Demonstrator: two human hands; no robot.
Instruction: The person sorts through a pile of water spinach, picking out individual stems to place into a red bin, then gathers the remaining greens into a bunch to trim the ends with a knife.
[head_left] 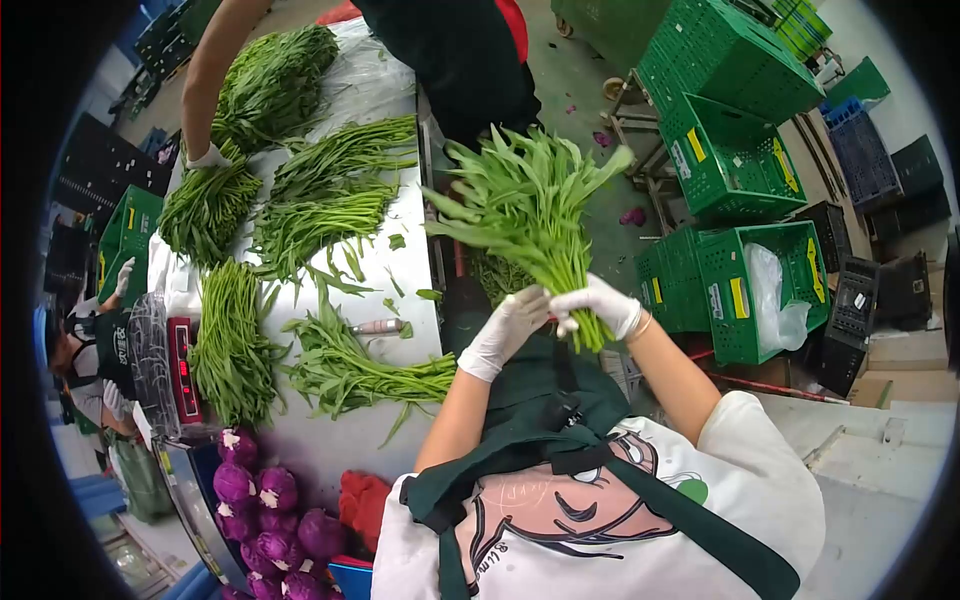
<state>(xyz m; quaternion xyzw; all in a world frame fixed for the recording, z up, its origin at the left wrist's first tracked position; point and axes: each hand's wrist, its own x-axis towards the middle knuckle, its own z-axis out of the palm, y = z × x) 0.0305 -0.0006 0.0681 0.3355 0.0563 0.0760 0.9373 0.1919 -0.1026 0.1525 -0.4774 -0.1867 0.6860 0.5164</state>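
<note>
A bunch of long-leafed greens [545,210] is held up in front of my apron, leaves pointing away from me. My right hand [600,308], in a white glove, is wrapped round the stems near their cut ends. Beside it my left hand [510,325], also gloved, has its fingers bent at the left edge of the stems; what its fingertips hold, if anything, is hidden. On the metal table [405,345] to the left lie a loose pile of greens [365,375], a knife handle [378,327] and a stem bundle [232,345].
Co-worker's gloved hand [210,158] touches a bundle at the table's far left. Another person [85,350] stands beyond the scale [183,370]. Purple cabbages [277,490] sit at the lower left. Green crates [765,285] stand at the right.
</note>
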